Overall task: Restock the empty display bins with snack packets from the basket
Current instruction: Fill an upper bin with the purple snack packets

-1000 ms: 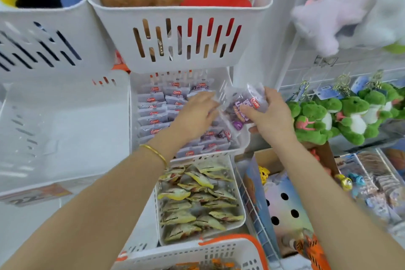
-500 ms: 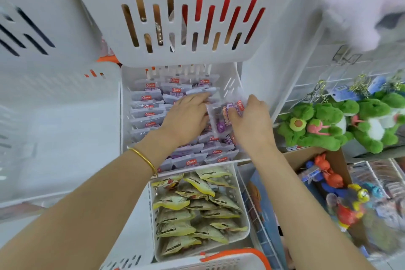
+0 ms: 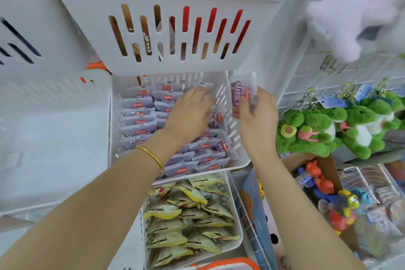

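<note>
A white display bin (image 3: 237,138) at centre holds rows of purple snack packets (image 3: 138,116). My left hand (image 3: 190,114) lies flat inside it, fingers straight, pressing on the packets at the right side. My right hand (image 3: 256,114) hovers just outside the bin's right wall and pinches a small bunch of purple packets (image 3: 242,92) upright. Below sits a second white bin (image 3: 235,221) filled with yellow-green packets (image 3: 186,219). The orange-rimmed basket (image 3: 232,263) shows at the bottom edge.
A slotted white bin (image 3: 164,35) with plush toys overhangs the purple bin from above. Other white bins (image 3: 43,133) stand to the left. Green plush keychains (image 3: 328,131) hang on a wire grid at right, over a cardboard box (image 3: 324,164) of small toys.
My right hand has lifted its purple packets up and out past the bin's right wall. My left hand has slid further right and deeper over the packets. The view has moved closer.
</note>
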### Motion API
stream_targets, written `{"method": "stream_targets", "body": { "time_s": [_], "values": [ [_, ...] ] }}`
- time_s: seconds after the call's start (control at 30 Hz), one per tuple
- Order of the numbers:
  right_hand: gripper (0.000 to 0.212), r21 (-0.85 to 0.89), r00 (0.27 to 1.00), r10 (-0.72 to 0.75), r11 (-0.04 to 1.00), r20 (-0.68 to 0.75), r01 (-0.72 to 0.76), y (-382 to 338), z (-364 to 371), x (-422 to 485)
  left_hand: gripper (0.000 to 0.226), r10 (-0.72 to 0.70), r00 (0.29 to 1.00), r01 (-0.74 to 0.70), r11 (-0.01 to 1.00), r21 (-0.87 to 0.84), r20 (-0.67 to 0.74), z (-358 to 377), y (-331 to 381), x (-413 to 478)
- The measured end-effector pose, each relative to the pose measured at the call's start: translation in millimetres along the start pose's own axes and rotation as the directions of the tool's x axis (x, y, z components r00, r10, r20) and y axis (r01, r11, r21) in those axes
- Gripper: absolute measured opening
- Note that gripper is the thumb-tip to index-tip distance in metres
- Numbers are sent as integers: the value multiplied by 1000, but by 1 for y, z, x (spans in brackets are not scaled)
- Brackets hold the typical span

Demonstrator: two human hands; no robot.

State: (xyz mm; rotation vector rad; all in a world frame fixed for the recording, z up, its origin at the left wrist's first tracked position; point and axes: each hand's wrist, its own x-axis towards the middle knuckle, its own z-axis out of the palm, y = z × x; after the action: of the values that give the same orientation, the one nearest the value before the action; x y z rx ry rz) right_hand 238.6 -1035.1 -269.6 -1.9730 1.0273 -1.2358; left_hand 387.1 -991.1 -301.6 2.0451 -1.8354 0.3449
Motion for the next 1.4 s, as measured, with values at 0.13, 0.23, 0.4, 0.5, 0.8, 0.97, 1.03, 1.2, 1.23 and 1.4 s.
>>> {"method": "stream_targets", "body": {
  "time_s": [0.13, 0.23, 0.4, 0.5, 0.8, 0.97, 1.03, 1.2, 1.23, 1.4],
  "values": [
    [24, -161, 994, -51, 985, 92, 65, -1, 24, 12, 48, -116, 983, 88, 978, 192, 142, -7, -11, 23],
    [27, -303, 994, 7, 953, 113, 28, -1, 38, 17, 51, -241, 942, 173, 945, 279, 233, -4, -18, 24],
    [21, -658, 984, -63, 737, 167, 158, -3, 57, 33, 54, -281, 939, 216, 931, 296, 198, 0, -21, 14],
    [25, -731, 987, -90, 664, 131, 157, 2, 64, 34, 54, -277, 940, 223, 941, 254, 201, -1, -22, 12],
    [46, -630, 861, -129, 630, 492, 454, 20, 44, 5, 57, -256, 945, 182, 930, 320, 204, 4, -25, 2],
    [52, -589, 872, -107, 697, 478, 409, 18, 35, 8, 57, -254, 954, 191, 924, 331, 158, 0, -14, -8],
    [50, -591, 865, -88, 696, 494, 408, 22, 33, 7, 57, -267, 942, 187, 921, 342, 202, 2, -12, -13],
    [49, -486, 890, -187, 782, 415, 391, 18, 16, 4, 57, -289, 939, 223, 925, 306, 188, -12, -4, -18],
    [50, -457, 899, -208, 803, 386, 383, 18, 10, -2, 56, -296, 932, 228, 927, 299, 209, -17, 0, -25],
    [48, -275, 925, -200, 915, 324, 294, 7, -26, -80, 62, -270, 962, 266, 960, 85, 45, -56, 42, -109]
  ]
}}
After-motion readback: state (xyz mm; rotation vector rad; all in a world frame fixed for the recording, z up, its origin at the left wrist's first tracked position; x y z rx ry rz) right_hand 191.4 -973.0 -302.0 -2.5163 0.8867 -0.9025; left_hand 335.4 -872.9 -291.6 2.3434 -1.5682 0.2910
